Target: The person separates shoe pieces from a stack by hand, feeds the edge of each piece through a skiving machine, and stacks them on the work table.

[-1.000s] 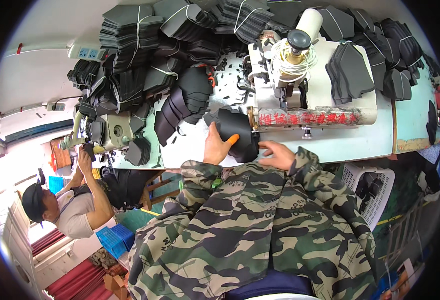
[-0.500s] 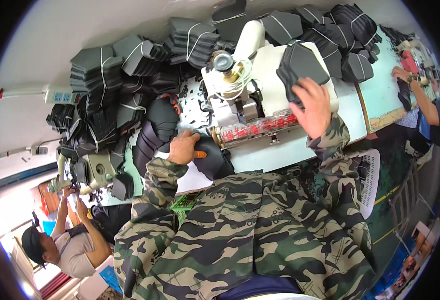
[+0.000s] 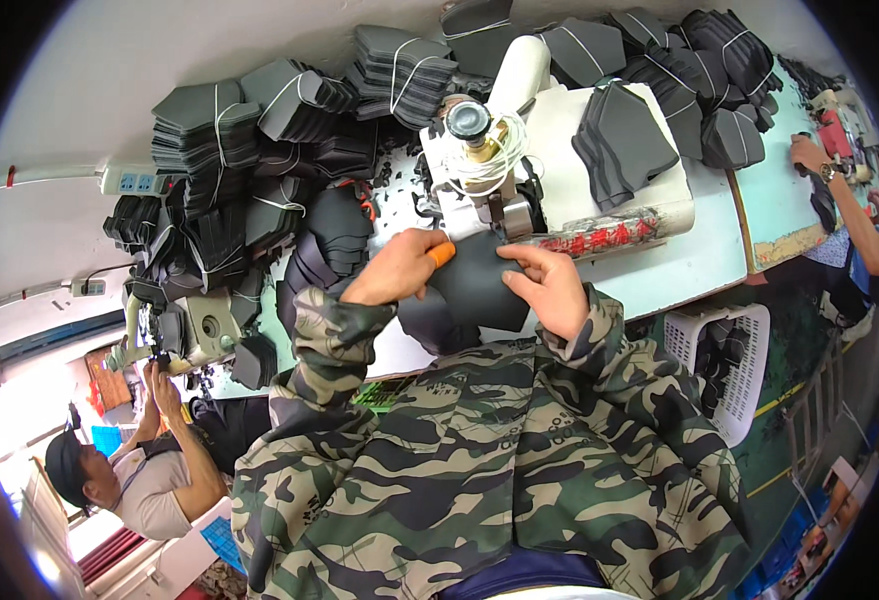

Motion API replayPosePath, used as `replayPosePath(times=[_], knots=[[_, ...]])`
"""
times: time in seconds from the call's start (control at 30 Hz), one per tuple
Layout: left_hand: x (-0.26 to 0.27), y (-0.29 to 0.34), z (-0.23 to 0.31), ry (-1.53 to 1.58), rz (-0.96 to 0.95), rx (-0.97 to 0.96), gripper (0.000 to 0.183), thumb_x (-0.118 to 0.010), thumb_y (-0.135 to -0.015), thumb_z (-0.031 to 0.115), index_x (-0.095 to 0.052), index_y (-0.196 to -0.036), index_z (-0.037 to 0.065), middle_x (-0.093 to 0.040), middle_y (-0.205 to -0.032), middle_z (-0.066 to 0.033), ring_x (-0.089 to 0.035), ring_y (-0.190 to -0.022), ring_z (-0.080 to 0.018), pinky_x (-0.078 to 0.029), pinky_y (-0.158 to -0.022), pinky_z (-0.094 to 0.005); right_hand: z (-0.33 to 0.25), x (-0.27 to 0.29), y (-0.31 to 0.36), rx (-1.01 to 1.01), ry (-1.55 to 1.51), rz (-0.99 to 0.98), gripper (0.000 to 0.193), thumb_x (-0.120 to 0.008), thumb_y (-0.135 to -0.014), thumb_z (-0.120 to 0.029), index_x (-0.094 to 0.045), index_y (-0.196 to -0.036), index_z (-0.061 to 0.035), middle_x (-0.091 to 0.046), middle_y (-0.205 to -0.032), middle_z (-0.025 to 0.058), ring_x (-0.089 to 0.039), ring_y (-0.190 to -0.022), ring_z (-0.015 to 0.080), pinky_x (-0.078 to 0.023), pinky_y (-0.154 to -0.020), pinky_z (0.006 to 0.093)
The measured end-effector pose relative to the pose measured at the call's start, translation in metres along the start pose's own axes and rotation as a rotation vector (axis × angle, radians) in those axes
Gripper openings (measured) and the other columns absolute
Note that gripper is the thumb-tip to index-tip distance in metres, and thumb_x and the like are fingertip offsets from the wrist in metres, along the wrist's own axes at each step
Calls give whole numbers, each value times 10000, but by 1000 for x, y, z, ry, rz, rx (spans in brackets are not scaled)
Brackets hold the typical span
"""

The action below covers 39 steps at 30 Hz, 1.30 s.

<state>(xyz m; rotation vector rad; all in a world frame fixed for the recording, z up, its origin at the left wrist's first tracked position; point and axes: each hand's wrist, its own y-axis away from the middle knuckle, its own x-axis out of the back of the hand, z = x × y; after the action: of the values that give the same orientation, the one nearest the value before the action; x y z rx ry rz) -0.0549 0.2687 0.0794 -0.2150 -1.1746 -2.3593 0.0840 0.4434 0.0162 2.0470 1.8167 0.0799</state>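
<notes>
From where I stand, the left hand [image 3: 400, 270] is bent over the left side of a dark sheet [image 3: 485, 290], its orange-sheathed finger [image 3: 442, 254] touching it; whether that hand pinches it I can't tell; the right hand [image 3: 550, 290] is half open, thumb parted from forefinger, both tips lying on the sheet's right side; the sheet sits right before the cream machine [image 3: 570, 115], at the near edge of the pale surface [image 3: 705, 265]; a small pile of dark cut pieces [image 3: 625, 145] rests on the machine's top, and tied bundles [image 3: 205, 135] are heaped behind; a white basket [image 3: 755, 390] stands below on the right; one co-worker [image 3: 160, 500] works at left, while another's arm [image 3: 855, 220] reaches in at right.
</notes>
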Motion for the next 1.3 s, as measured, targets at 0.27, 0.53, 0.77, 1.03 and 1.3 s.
replayPosePath(times=[0.27, 0.53, 0.77, 1.03, 1.3], knots=[[9, -46, 26, -391, 28, -371, 275, -593, -837, 174, -609, -1068, 25, -639, -957, -203, -613, -886, -341, -465, -796, -393, -31, 20, 11, 206, 410, 16, 275, -644, -782, -27, -638, -1055, 0, -644, -895, 102, -636, -794, 165, -501, -724, 279], [-21, -8, 19, 20, -198, -77, 377, -415, -971, 314, -569, -1075, -14, -629, -702, -131, -602, -556, -195, -472, -525, -310, -100, 53, -12, 612, 786, 91, 208, -594, -735, -71, -635, -938, -53, -637, -837, 141, -620, -758, 321, -485, -682, 388], [-31, 11, -12, 345, -139, 7, 257, -449, -956, 215, -584, -955, -3, -575, -742, -44, -523, -445, -124, -436, -439, -241, -30, 8, 27, -73, 291, -268, 356, -663, -811, -35, -558, -1151, -15, -609, -875, 17, -543, -657, 38, -457, -574, 197], [9, -6, 4, -215, -87, -67, 287, -491, -937, 219, -604, -1065, -12, -638, -829, -104, -571, -730, -175, -453, -695, -295, -25, -15, 23, -152, -43, -179, 442, -629, -862, -72, -476, -1256, 57, -638, -947, 95, -627, -750, 97, -505, -634, 233], [25, -18, 9, -433, -166, -191, 317, -529, -930, 247, -619, -1088, -13, -669, -960, -131, -599, -856, -190, -459, -795, -304, -27, -25, 28, -59, 32, -193, 464, -623, -875, -98, -459, -1282, 54, -672, -904, 121, -641, -801, 118, -503, -676, 236]])
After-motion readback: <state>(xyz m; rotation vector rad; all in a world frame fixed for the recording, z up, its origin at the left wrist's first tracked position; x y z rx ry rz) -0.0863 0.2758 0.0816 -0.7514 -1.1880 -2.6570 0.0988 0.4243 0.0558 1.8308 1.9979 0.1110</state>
